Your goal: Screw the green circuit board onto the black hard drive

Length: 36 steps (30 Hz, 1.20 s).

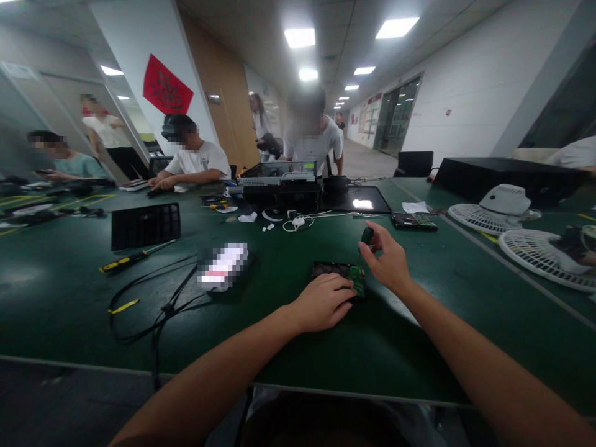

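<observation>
A hard drive (357, 277), black with a green circuit board at its right end, lies on the green table in front of me. My left hand (325, 301) rests over it from the near left, fingers curved across the top and thumb along the near side, covering part of it. My right hand (384, 257) is raised just right of the drive. Thumb and fingers pinch the dark handle of a small screwdriver (367, 235), which stands nearly upright. Its thin shaft points down toward the board's far right corner; whether the tip touches cannot be made out.
Left of my hands lie a phone (223, 266), black cables (161, 313) and a yellow-black screwdriver (123, 262). Another circuit-board device (414, 221) is farther right, near white fan parts (544, 257). An opened computer case (279, 177) stands opposite, with a person (313, 133) bending behind it.
</observation>
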Each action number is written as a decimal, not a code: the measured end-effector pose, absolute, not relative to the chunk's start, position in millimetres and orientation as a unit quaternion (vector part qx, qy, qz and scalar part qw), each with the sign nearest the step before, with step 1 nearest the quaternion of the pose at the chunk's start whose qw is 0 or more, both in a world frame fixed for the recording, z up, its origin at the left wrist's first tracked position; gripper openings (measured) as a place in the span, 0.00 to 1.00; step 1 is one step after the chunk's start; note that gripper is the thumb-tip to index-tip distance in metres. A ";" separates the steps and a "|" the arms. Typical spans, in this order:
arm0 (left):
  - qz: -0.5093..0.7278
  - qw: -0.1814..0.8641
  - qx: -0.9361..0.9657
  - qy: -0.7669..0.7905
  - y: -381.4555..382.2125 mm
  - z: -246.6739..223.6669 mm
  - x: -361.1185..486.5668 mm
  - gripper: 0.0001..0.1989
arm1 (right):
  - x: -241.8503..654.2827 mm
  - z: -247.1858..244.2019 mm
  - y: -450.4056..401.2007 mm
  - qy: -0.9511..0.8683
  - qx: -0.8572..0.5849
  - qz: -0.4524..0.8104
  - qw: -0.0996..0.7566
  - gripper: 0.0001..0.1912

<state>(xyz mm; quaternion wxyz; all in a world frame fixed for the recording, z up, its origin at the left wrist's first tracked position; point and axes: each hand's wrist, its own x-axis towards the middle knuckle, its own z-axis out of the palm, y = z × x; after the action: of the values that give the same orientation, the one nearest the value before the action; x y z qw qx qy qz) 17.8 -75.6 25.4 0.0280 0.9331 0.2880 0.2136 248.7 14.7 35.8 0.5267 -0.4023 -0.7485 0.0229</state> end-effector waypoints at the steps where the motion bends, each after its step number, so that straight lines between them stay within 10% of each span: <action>1: 0.213 0.028 0.933 0.288 -75.4 24.9 17.7 0.16 | 248.6 36.3 14.3 -0.750 -0.402 0.019 0.526 0.30; 36: 0.217 0.027 0.929 0.299 -73.0 23.6 19.3 0.14 | 250.3 32.9 15.8 -0.760 -0.394 0.042 0.515 0.29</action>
<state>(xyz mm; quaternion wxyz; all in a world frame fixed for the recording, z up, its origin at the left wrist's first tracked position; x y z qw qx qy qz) 19.3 -73.0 23.6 0.0273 0.9288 0.2989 0.2175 250.3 15.8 32.9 0.5151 -0.3944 -0.7599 0.0418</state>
